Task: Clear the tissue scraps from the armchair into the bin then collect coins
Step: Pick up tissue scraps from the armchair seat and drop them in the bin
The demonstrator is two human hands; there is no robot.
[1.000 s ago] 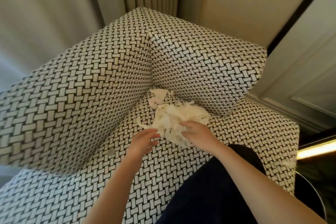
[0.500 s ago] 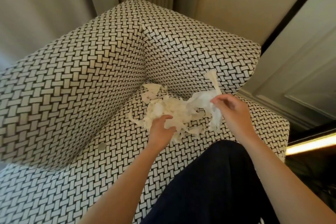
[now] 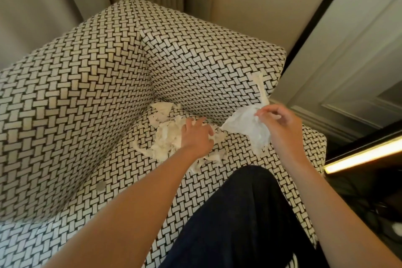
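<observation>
No legible text anywhere. Faint dark marks on one tissue scrap (image 3: 159, 115), too small to read.

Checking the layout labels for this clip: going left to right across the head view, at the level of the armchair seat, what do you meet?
coin → left hand → tissue wad → right hand, pinching that wad → lit strip near the right edge.

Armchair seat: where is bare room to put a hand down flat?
Bare seat lies between the coin and the tissue scraps, and along the right edge below the right hand, which holds a tissue wad. The back corner is crowded: the left hand grips scraps there.
</observation>
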